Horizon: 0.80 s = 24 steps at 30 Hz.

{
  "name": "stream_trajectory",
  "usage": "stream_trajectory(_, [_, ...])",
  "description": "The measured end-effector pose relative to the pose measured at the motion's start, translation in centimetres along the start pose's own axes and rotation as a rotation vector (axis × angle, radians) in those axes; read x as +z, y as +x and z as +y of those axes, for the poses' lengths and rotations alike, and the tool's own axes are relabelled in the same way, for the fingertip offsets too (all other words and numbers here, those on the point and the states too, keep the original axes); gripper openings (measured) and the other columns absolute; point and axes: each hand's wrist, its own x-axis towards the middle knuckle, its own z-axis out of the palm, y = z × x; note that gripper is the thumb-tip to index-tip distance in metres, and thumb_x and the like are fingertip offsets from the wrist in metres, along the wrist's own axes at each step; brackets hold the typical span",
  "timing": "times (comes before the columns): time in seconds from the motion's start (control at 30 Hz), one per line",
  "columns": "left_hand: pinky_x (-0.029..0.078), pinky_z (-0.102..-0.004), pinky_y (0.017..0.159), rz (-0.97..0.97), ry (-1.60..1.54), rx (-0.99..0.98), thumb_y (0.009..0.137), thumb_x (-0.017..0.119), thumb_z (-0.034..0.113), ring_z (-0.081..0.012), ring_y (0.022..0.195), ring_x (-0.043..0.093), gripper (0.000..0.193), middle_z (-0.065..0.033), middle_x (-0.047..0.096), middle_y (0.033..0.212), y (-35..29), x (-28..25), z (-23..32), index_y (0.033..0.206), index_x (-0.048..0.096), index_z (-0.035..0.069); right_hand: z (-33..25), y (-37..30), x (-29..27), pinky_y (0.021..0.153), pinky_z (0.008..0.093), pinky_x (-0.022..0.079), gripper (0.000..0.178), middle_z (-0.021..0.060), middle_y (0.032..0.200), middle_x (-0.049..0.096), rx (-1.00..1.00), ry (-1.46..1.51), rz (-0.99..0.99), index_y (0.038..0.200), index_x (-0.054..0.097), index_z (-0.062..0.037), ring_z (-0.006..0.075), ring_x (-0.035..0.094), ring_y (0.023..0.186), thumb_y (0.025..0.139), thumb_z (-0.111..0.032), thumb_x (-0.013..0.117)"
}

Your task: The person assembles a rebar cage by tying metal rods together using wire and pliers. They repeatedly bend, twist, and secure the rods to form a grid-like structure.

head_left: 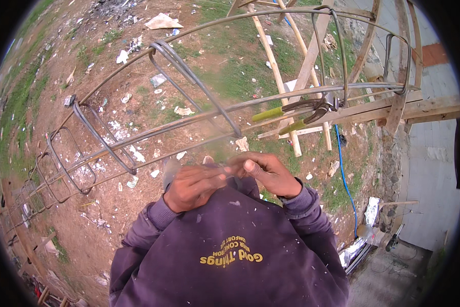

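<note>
In front of my chest my left hand (196,185) and my right hand (271,174) come together, fingertips meeting or overlapping. The left fingers lie stretched out side by side, pointing right. On the right hand the fingers reach left and the thumb stands apart from them. I see nothing held in either hand, though the fingertips are partly blurred. Just beyond them runs a rebar cage of long steel bars (181,122) with bent stirrups (199,84). Pincers (328,105) with yellow-green handles rest on the bars, ahead and to the right of my right hand.
Wooden poles and boards (273,66) form a support under the cage's right end. A blue hose (345,179) runs along the ground at right, near a stone edge (386,174) and paving. Litter lies scattered over dirt and grass (230,56).
</note>
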Motion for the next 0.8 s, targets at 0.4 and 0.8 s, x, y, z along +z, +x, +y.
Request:
stream_trajectory(0.4, [0.054, -0.0341, 0.090, 0.132, -0.255, -0.856, 0.097, 0.066, 0.029, -0.0253, 0.098, 0.071, 0.041, -0.0162, 0.073, 0.108, 0.4, 2.2, 2.4, 0.120, 0.064, -0.005, 3.7, -1.8, 2.4, 0.056, 0.0248, 0.042, 0.026, 0.0019, 0.071, 0.061, -0.030, 0.181, 0.241, 0.107, 0.070, 0.0016, 0.0062, 0.053, 0.060, 0.104, -0.020, 0.055])
stream_trajectory(0.8, [0.056, -0.0385, 0.076, 0.446, -0.905, -0.608, 0.105, 0.053, 0.022, -0.0234, 0.080, 0.070, 0.031, -0.0117, 0.069, 0.080, 0.2, 2.7, 5.1, 0.107, 0.066, -0.005, 4.7, -0.9, 2.1, 0.058, 0.0249, 0.042, 0.038, 0.0019, 0.079, 0.066, 0.021, 0.394, -0.499, 0.106, 0.071, 0.0034, 0.0081, 0.049, 0.060, 0.104, -0.031, 0.055])
